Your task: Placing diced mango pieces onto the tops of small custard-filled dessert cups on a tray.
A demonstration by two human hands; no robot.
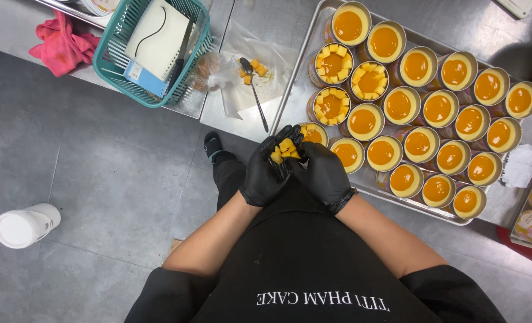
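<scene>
Gloved hands [294, 170] cupping diced mango cubes [285, 149]

Grey tiled floor [116, 191]; stainless steel counter [14, 36], evenly lit.

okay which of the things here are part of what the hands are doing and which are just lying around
In use: left hand, right hand, mango cubes, cups, tray.

Lying about: spoon, green basket, pink cloth, white tub.

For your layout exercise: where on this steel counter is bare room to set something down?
Bare steel counter shows between the green basket and the tray, above the plastic sheet. The tray is packed with cups; both hands crowd its near corner.
</scene>
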